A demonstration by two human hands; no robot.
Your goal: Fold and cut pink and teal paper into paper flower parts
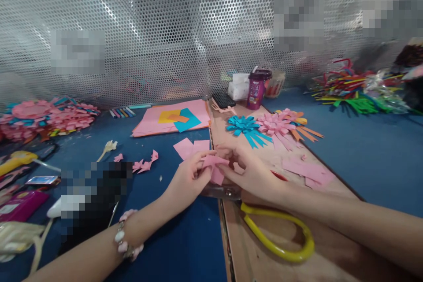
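Observation:
Both my hands meet over a small folded piece of pink paper [215,168] at the middle of the table. My left hand [191,177] pinches its left side with closed fingers. My right hand [250,175] grips its right side, fingers curled. Yellow-handled scissors [276,233] lie on the wooden board [257,255] just under my right wrist, their blades partly hidden beneath my hands. Loose pink paper squares [191,147] lie just beyond my fingers.
Finished paper flowers, blue [247,128] and pink [276,125], lie on the board beyond. A stack of pink sheets [172,119], a purple cup [257,89], a dark phone [223,100], pink scraps [144,164], flower heaps far left [46,116] and coloured strips far right [357,88]. Perforated metal screen behind.

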